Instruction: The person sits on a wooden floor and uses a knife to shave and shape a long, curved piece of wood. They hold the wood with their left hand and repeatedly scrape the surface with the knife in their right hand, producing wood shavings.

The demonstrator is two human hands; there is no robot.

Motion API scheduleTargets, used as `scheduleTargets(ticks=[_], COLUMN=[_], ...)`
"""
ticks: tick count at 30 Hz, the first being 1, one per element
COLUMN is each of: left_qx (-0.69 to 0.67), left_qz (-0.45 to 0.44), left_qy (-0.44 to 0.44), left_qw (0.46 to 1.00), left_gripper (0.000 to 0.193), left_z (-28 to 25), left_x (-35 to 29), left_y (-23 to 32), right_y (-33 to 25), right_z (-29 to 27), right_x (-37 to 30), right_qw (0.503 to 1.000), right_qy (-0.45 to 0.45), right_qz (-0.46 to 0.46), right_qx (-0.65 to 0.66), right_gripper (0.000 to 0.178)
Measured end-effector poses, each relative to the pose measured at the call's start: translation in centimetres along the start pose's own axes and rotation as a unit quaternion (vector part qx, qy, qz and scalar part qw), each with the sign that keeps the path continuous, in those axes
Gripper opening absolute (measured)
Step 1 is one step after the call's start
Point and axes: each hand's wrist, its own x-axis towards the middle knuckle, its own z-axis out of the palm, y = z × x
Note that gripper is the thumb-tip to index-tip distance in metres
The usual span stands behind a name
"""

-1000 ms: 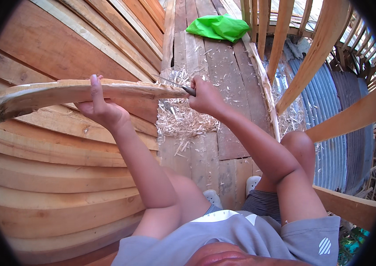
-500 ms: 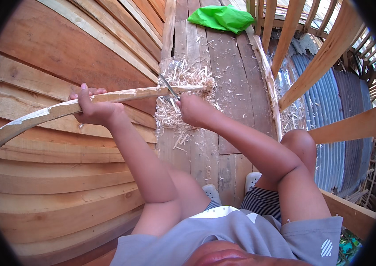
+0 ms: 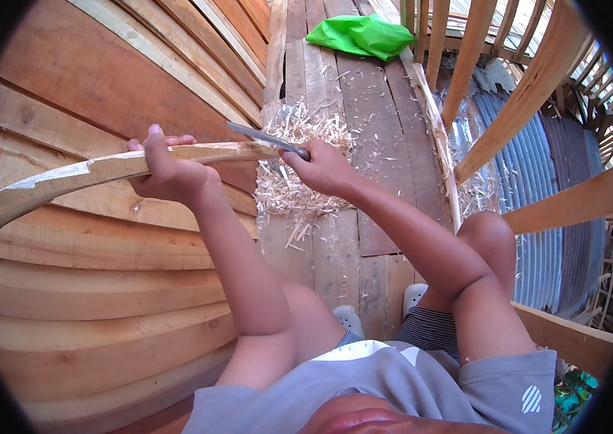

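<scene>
My left hand (image 3: pixel 180 173) is closed around a long wooden pole (image 3: pixel 53 181), partly peeled, which looks curved in this view and runs from the left rim to the middle. My right hand (image 3: pixel 321 170) grips the dark handle of a knife (image 3: pixel 259 137). Its blade points left and lies along the pole's far end, close to my left hand. Whether the edge touches the wood I cannot tell. Beneath the pole's end, a heap of pale wood shavings (image 3: pixel 299 192) covers the floorboards.
Plank floor (image 3: pixel 371 145) stretches ahead between a board wall (image 3: pixel 97 289) on the left and a wooden railing (image 3: pixel 523 94) on the right. A bright green bag (image 3: pixel 361 36) lies at the far end. Corrugated metal sheets (image 3: pixel 538 253) show beyond the railing.
The knife has turned from pointing steeply away to lying more along the pole, its tip shifted left. My left hand and the pole have moved slightly right.
</scene>
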Motion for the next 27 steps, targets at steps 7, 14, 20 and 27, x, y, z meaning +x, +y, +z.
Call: scheduleTargets(ticks=[7,14,20,27], left_qx=[0.021,0.045,0.044,0.063], left_qz=[-0.025,-0.02,0.004,0.028], left_qy=[0.054,0.085,0.074,0.074], left_qw=[0.998,0.995,0.996,0.995], left_gripper=[0.059,0.048,0.048,0.047], left_z=[1.9,2.8,4.7,3.8], left_x=[-2.2,-2.5,-4.2,-3.1], left_y=[1.0,1.3,2.3,1.2], right_y=[1.3,-0.5,-1.1,-2.9], right_z=[0.6,-0.5,0.0,-0.9], right_x=[1.0,0.2,0.2,-1.0], right_qw=[0.999,0.993,0.987,0.979], right_qy=[-0.007,-0.002,0.136,0.141], right_qz=[-0.01,0.116,0.037,0.021], right_qx=[0.04,0.012,-0.079,-0.144], right_gripper=[0.05,0.066,0.065,0.062])
